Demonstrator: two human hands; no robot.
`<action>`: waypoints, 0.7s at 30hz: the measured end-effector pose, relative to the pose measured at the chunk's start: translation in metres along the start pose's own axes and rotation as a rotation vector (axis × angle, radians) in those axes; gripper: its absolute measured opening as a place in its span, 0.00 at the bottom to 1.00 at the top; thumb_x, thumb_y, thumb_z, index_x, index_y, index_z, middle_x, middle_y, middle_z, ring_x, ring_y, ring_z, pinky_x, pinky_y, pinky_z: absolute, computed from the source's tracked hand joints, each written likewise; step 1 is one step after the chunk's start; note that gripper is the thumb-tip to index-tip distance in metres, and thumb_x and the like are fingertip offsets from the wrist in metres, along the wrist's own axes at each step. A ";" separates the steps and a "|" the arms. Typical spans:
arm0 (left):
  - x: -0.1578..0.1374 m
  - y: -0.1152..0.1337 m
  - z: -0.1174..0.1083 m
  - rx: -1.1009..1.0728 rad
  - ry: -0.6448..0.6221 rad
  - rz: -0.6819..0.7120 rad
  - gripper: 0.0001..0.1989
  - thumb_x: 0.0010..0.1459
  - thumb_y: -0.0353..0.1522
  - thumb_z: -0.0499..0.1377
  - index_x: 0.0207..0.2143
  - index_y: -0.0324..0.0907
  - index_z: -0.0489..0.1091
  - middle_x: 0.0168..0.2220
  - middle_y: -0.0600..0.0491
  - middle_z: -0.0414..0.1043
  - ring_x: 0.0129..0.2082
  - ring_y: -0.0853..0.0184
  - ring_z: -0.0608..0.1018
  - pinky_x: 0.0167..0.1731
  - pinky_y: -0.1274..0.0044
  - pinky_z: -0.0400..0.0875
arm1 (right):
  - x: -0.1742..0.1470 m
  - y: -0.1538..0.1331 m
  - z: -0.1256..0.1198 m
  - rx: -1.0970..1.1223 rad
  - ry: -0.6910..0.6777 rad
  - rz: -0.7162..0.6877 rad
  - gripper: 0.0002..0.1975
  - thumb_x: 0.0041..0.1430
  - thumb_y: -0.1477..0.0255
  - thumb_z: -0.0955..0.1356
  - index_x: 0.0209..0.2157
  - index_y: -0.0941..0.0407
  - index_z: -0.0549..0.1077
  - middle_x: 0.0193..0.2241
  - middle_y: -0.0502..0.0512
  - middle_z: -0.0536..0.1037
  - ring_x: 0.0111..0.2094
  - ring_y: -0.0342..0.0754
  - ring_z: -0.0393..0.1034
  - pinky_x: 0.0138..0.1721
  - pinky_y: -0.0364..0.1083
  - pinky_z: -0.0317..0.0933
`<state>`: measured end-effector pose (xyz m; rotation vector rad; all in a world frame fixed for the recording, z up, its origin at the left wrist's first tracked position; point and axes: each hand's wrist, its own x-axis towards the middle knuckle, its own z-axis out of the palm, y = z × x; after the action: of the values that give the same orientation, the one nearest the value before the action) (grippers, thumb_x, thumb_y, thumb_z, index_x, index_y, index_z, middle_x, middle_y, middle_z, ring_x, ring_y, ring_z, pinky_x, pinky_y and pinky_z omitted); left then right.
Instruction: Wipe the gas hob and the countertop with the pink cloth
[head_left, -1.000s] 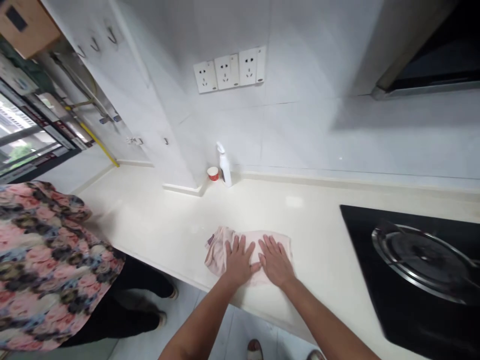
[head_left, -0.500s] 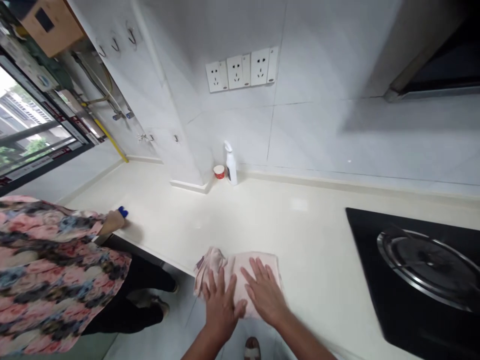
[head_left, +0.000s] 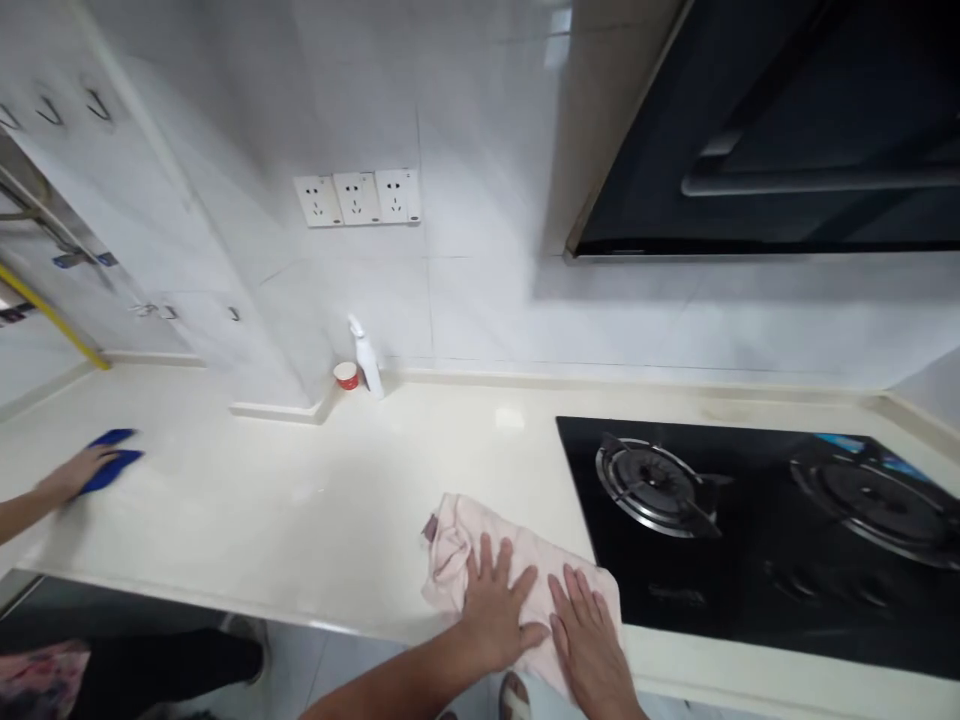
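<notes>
A pale pink cloth [head_left: 480, 520] lies folded on the cream countertop [head_left: 360, 500], bunched at its left end, its right end reaching the edge of the black gas stove [head_left: 615, 590]. Pressed flat on the cloth's middle is my left hand [head_left: 499, 612], fingers spread. My right hand [head_left: 591, 635] rests on the cloth's right part, also flat, with its fingers stretched out. Both hands are open, palms down, side by side. The cloth's near side hangs over the counter's front edge.
At far left, another person's hand [head_left: 79, 470] presses a blue cloth [head_left: 112, 470] on the counter. A white spray bottle [head_left: 367, 362] and a red-and-white cup [head_left: 346, 376] stand by the wall. A dark range hood [head_left: 750, 180] juts out above the stove.
The view has swung right, showing more of the stove and hood. My hands and the pink cloth have moved right, to the stove's edge. The other person's blue cloth now lies more spread.
</notes>
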<state>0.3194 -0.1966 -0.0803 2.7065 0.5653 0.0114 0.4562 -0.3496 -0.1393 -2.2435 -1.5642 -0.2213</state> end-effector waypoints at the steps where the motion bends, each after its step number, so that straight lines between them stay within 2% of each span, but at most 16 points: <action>1: 0.015 0.010 -0.005 -0.035 -0.046 0.062 0.42 0.58 0.58 0.50 0.70 0.53 0.48 0.73 0.47 0.27 0.70 0.36 0.34 0.62 0.40 0.37 | -0.004 0.010 0.002 0.012 0.001 0.022 0.27 0.70 0.63 0.55 0.66 0.59 0.61 0.68 0.65 0.56 0.70 0.58 0.45 0.66 0.63 0.48; 3: 0.036 0.022 -0.012 -0.078 -0.077 0.168 0.42 0.59 0.55 0.52 0.70 0.49 0.47 0.74 0.47 0.31 0.71 0.40 0.35 0.64 0.43 0.40 | -0.007 0.020 0.010 0.039 0.011 0.086 0.28 0.70 0.61 0.54 0.64 0.61 0.63 0.66 0.68 0.61 0.69 0.60 0.49 0.65 0.62 0.51; 5: 0.044 0.025 -0.014 -0.103 -0.024 0.209 0.40 0.60 0.48 0.54 0.70 0.48 0.45 0.73 0.48 0.38 0.72 0.47 0.41 0.66 0.49 0.45 | 0.000 0.019 0.020 0.055 0.040 0.162 0.31 0.69 0.57 0.53 0.65 0.61 0.61 0.65 0.70 0.62 0.68 0.63 0.50 0.63 0.64 0.53; 7: 0.038 0.016 -0.012 -0.120 0.084 0.198 0.37 0.62 0.41 0.53 0.71 0.47 0.45 0.72 0.49 0.47 0.71 0.55 0.51 0.67 0.58 0.53 | 0.016 0.012 0.028 0.058 0.072 0.219 0.35 0.68 0.53 0.54 0.67 0.61 0.57 0.65 0.71 0.60 0.69 0.65 0.47 0.63 0.66 0.51; 9: 0.020 -0.004 -0.011 -0.106 0.220 0.148 0.35 0.63 0.35 0.51 0.70 0.46 0.46 0.70 0.48 0.52 0.69 0.61 0.57 0.65 0.64 0.60 | 0.040 0.004 0.032 0.058 0.080 0.255 0.40 0.66 0.50 0.54 0.68 0.65 0.54 0.66 0.75 0.58 0.70 0.68 0.42 0.64 0.68 0.48; 12: -0.023 -0.049 -0.016 0.028 0.409 0.010 0.32 0.64 0.34 0.51 0.70 0.47 0.49 0.69 0.46 0.56 0.68 0.58 0.59 0.62 0.62 0.64 | 0.086 0.003 0.031 0.060 0.030 0.303 0.46 0.65 0.46 0.53 0.67 0.71 0.53 0.66 0.81 0.54 0.70 0.70 0.36 0.65 0.69 0.41; 16: -0.072 -0.105 -0.023 0.310 0.568 -0.198 0.34 0.64 0.37 0.55 0.70 0.52 0.48 0.69 0.46 0.55 0.68 0.51 0.58 0.59 0.57 0.66 | 0.161 0.023 0.030 0.057 -0.106 0.326 0.48 0.62 0.43 0.54 0.68 0.68 0.53 0.68 0.78 0.51 0.70 0.71 0.35 0.65 0.68 0.35; 18: -0.082 -0.120 -0.021 0.388 0.596 -0.285 0.34 0.64 0.38 0.55 0.70 0.52 0.48 0.70 0.46 0.53 0.68 0.50 0.58 0.58 0.57 0.67 | 0.202 0.037 0.029 0.071 -0.176 0.309 0.47 0.62 0.42 0.54 0.69 0.63 0.53 0.69 0.75 0.50 0.70 0.71 0.36 0.65 0.69 0.33; 21: -0.083 -0.125 -0.015 0.419 0.555 -0.377 0.34 0.64 0.41 0.55 0.69 0.51 0.50 0.70 0.46 0.52 0.68 0.50 0.59 0.58 0.57 0.67 | 0.263 0.041 0.026 0.113 -0.329 0.288 0.46 0.61 0.40 0.53 0.69 0.57 0.53 0.70 0.73 0.46 0.70 0.70 0.35 0.64 0.70 0.31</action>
<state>0.1941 -0.1174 -0.1054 2.9342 1.3659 0.6223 0.5876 -0.1240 -0.0807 -2.4680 -1.3360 0.3231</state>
